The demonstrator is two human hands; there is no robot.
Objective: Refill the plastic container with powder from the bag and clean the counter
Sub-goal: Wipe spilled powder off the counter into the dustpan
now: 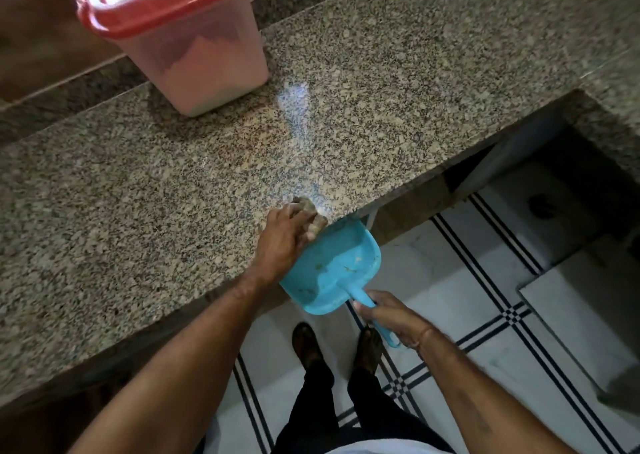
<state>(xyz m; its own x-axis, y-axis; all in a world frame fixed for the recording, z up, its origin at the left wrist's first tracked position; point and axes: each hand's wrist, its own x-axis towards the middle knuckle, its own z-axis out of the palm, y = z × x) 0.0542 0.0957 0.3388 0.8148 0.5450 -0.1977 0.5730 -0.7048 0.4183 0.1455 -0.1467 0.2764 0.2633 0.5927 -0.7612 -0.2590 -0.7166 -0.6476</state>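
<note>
A clear plastic container (pixel 194 55) with a red lid stands at the back left of the granite counter (pixel 138 194), pale powder showing through its wall. A thin white streak of powder (pixel 298 121) runs from near it toward the counter's front edge. My left hand (pixel 287 235) presses a brownish cloth (pixel 308 208) on the counter at that edge. My right hand (pixel 391 318) grips the handle of a blue dustpan (pixel 336 266), held just below the edge with a few crumbs in it. No bag is in view.
The counter's edge cuts back at the right, with a dark recess (pixel 554 176) under it. Below lies a white tiled floor (pixel 467 280) with black lines, and my two feet (pixel 336 346) stand close to the counter.
</note>
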